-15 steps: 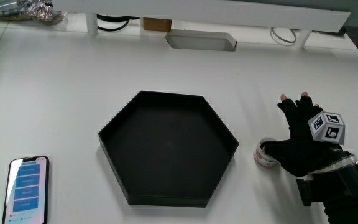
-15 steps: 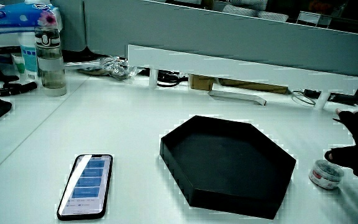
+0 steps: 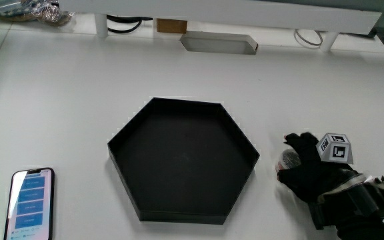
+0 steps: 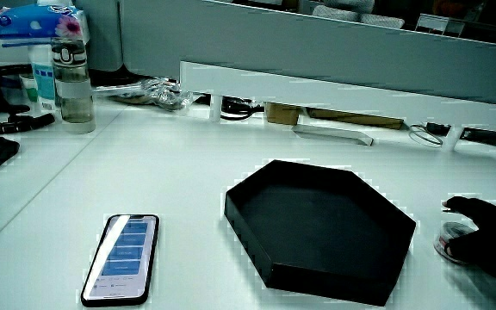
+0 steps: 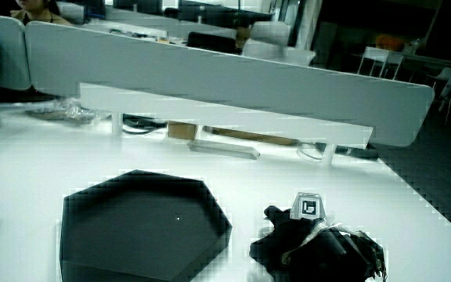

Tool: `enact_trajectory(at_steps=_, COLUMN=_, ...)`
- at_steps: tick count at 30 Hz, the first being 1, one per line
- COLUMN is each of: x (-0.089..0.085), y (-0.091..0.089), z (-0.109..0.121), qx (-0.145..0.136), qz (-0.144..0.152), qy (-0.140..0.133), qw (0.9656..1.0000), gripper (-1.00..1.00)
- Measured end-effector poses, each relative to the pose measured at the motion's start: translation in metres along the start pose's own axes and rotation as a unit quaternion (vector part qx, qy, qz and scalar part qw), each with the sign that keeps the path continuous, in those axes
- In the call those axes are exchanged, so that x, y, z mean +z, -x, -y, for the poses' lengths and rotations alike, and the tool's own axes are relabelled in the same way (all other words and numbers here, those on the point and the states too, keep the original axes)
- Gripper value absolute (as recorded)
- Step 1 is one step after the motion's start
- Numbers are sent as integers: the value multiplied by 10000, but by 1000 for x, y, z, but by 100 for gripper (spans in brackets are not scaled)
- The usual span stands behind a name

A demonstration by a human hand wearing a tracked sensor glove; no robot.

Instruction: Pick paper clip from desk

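Note:
A small round container with a pale rim stands on the white desk, beside the black hexagonal tray. The hand lies over it, fingers curled down around it and thumb on the side nearer the person. Only a sliver of the container shows past the glove. In a side view the container peeks out under the hand. In a side view the hand hides the container fully. No loose paper clip shows anywhere.
A phone lies screen-up near the desk's edge, nearer the person than the tray. A white shelf riser runs along the partition, with cables and a flat white box under it. A bottle stands at the desk's corner.
The hand has drawn nearer the person and come down over the round container, its spread fingers now curled around it. The container has not visibly moved.

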Motion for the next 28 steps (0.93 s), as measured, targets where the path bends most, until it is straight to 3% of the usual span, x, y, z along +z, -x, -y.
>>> enact_trajectory(at_steps=3, x=-5, y=2, z=-3, qx=-20, qz=-16, qy=106, qw=9999, gripper=23)
enact_trajectory(at_steps=4, x=-6, y=-1, z=-5, qx=-83, qz=-93, qy=-66, qw=9999, gripper=31)
enact_trajectory(at_steps=6, x=-2, y=-2, z=-2, qx=117, qz=-459, qy=-138, qw=9988, gripper=46)
enact_trajectory(at_steps=8, x=-1, y=0, z=-5, qx=70, qz=-277, qy=-191, qw=9994, gripper=62)
enact_trajectory(at_steps=9, x=1, y=1, z=-2, qx=28, qz=-298, qy=-293, qw=9991, gripper=69)
enact_trajectory(at_steps=10, x=2, y=3, z=0, qx=115, qz=-329, qy=-203, qw=9992, gripper=77)
enact_trajectory(at_steps=13, x=2, y=1, z=-1, qx=58, qz=-300, qy=-273, qw=9992, gripper=100)
enact_trajectory(at_steps=21, x=-4, y=-4, z=-5, qx=38, qz=-376, qy=-181, qw=9991, gripper=100)
enact_trajectory(at_steps=22, x=-4, y=-7, z=-5, qx=102, qz=-581, qy=-173, qw=9981, gripper=100)
enact_trajectory(at_steps=24, x=0, y=-10, z=-2, qx=60, qz=-691, qy=-332, qw=9970, gripper=100)
enact_trajectory(at_steps=27, x=8, y=-9, z=-3, qx=119, qz=-804, qy=-314, qw=9962, gripper=100)
enact_trajectory(at_steps=28, x=15, y=-3, z=0, qx=323, qz=-863, qy=-348, qw=9951, gripper=100)
